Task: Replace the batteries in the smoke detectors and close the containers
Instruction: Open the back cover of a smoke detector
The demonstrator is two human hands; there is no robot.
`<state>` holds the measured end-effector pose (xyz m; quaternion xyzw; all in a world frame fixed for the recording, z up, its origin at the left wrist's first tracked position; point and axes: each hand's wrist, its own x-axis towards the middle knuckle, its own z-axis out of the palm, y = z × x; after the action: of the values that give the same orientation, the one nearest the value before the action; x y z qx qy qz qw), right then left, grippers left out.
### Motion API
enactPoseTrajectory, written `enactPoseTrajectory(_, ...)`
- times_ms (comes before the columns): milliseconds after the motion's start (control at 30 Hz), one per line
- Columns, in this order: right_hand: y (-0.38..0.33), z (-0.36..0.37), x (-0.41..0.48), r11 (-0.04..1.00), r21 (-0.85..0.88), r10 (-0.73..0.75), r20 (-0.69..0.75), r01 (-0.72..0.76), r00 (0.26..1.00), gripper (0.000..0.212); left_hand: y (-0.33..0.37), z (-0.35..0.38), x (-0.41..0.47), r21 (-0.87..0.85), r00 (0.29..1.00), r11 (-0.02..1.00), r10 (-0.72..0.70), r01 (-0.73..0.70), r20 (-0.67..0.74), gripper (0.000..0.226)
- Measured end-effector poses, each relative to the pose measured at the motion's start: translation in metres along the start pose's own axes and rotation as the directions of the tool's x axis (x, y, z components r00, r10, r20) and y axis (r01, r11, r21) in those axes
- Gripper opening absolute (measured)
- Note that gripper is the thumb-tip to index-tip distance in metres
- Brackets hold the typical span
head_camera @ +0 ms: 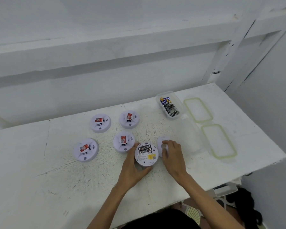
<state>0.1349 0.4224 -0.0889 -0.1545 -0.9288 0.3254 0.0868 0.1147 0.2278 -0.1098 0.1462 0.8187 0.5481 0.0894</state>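
A person works at a scuffed white table [40, 171], midway through the first unit as far as can be judged. The left hand [132, 164] curls fingers and thumb round the rim of an upturned smoke detector [146, 154] at the near centre, its battery bay exposed with dark cells seated inside. Just to its right, the right hand [172, 156] closes its fingers over the white back plate [162, 141], which is not yet fitted.

Four more smoke detectors [100, 123] sit face up to the left and beyond, red stickers showing; whether any has been serviced cannot be told. At the far right the battery container [178, 104] stands uncovered, loose batteries [170, 109] inside. Both green-rimmed lids lie flat on the table, the far lid [197, 109] just beside that box and the near lid [219, 141] towards the right edge, so the closing is not yet done. A pale clear shape [195, 139] between plate and near lid may be a second container; it is too faint to say. The nearest face-up detector touches or nearly touches the left fingers, crowding the work.
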Motion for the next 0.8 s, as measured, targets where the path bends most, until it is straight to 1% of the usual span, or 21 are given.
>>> enactPoseTrajectory(133, 0.003, 0.007, 0.000, 0.996, -0.076, -0.045, -0.028, 0.043, 0.999, 0.030, -0.006, -0.001, 0.000, 0.065, 0.999, 0.997, 0.044, -0.043, -0.023, 0.097)
enactPoseTrajectory(233, 0.008, 0.011, 0.000, 0.990, -0.134, -0.043, -0.020, 0.040, 0.999, 0.033, -0.009, 0.000, 0.001, 0.125, 0.997, 0.990, 0.067, -0.063, -0.028, 0.098)
enactPoseTrajectory(300, 0.010, 0.014, 0.000, 0.988, -0.151, -0.038, -0.020, 0.035, 0.999, 0.031, -0.007, 0.000, 0.001, 0.143, 0.998, 0.988, 0.063, -0.060, -0.021, 0.098)
enactPoseTrajectory(367, 0.008, 0.014, -0.001, 0.992, -0.102, -0.077, -0.054, 0.072, 0.996, 0.025, -0.006, 0.000, 0.001, 0.129, 0.999, 0.991, 0.042, -0.039, -0.017, 0.097)
enactPoseTrajectory(467, -0.003, 0.008, -0.003, 0.985, 0.038, -0.166, -0.100, 0.171, 0.981, 0.019, -0.004, 0.000, 0.000, 0.062, 1.000, 0.998, -0.004, 0.005, -0.016, 0.096)
enactPoseTrajectory(533, -0.012, 0.003, -0.002, 0.969, 0.076, -0.232, -0.039, 0.234, 0.972, 0.028, -0.002, 0.000, 0.001, 0.069, 1.000, 0.998, -0.008, 0.008, 0.004, 0.097)
enactPoseTrajectory(600, -0.016, 0.001, 0.000, 0.957, 0.090, -0.283, 0.095, 0.275, 0.954, 0.042, -0.001, 0.004, 0.002, 0.074, 1.000, 0.997, -0.011, 0.009, 0.029, 0.101)
enactPoseTrajectory(667, -0.017, 0.002, 0.001, 0.946, 0.081, -0.323, 0.198, 0.313, 0.926, 0.049, 0.000, 0.011, 0.004, 0.077, 0.999, 0.997, -0.024, 0.022, 0.028, 0.107)
enactPoseTrajectory(733, -0.015, 0.004, 0.000, 0.941, 0.075, -0.339, 0.214, 0.331, 0.916, 0.048, 0.001, 0.018, 0.006, 0.115, 0.999, 0.993, -0.039, 0.038, 0.002, 0.111)
enactPoseTrajectory(800, -0.012, 0.006, 0.000, 0.948, 0.061, -0.319, 0.181, 0.314, 0.930, 0.047, 0.005, 0.020, 0.007, 0.153, 0.998, 0.986, -0.066, 0.068, -0.023, 0.111)
